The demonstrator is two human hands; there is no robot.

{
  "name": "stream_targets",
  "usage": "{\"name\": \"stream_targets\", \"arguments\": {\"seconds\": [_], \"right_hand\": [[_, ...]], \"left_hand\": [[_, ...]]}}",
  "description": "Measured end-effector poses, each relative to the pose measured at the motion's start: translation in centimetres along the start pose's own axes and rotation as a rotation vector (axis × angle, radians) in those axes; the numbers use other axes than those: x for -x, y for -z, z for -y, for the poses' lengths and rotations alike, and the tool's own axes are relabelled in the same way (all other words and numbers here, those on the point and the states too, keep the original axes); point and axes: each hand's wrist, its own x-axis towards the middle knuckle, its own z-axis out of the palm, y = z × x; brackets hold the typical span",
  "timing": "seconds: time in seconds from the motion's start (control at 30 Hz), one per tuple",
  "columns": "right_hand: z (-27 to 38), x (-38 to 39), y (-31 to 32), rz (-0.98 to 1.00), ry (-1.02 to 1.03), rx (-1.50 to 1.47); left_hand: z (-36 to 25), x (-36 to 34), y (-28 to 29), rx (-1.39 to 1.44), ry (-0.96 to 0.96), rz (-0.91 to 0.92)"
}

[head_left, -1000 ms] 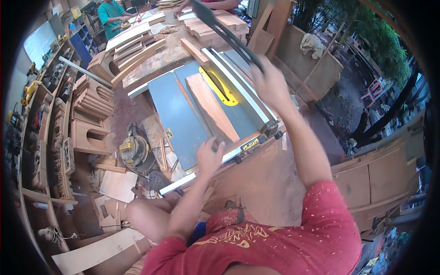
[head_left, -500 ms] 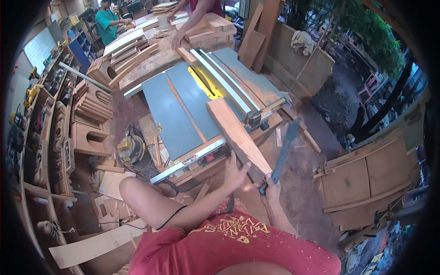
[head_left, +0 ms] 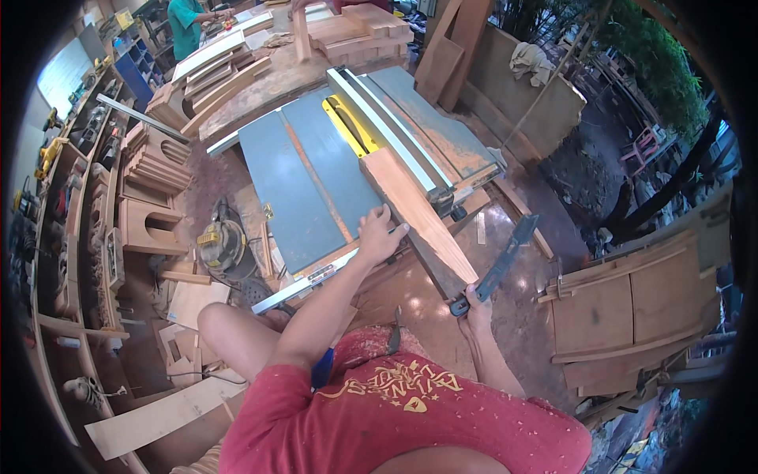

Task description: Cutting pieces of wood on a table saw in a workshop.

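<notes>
A thick wooden board point(head_left: 418, 209) lies on the grey table saw top point(head_left: 308, 182), beside the metal fence point(head_left: 395, 134). Its far end meets the yellow insert point(head_left: 349, 126), and its near end overhangs the front edge. My left hand point(head_left: 379, 238) rests at the board's left side with its fingers apart, thumb toward the wood. At the near end, my right hand point(head_left: 477, 306) is closed round a dark teal push stick point(head_left: 501, 261), which slants up to the right. The thumb is up against the board's end; the palm side is hidden.
Stacked wood pieces point(head_left: 363, 35) and panels point(head_left: 221, 59) cover the workbench beyond the saw. A co-worker in green point(head_left: 185, 28) stands far left; another person is at the back. A yellow-and-black shop vacuum point(head_left: 221, 241) stands left. Arched wooden parts point(head_left: 150, 225) line the shelves.
The board has slid farther onto the saw top, toward the yellow insert. My left hand has moved forward over the table edge, and the far person's piece of wood now stands upright.
</notes>
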Motion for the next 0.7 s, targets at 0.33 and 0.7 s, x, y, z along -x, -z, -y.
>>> {"name": "stream_targets", "arguments": {"seconds": [0.33,0.7], "right_hand": [[-2.0,-4.6,-3.7,0.122,0.054,0.195],[-3.5,-7.8,-8.2,0.013,0.185,0.432]], "left_hand": [[2.5,-4.4,2.4,0.056,0.033,-0.079],[5.3,-8.3,2.4,0.108,-0.033,-0.276]]}}
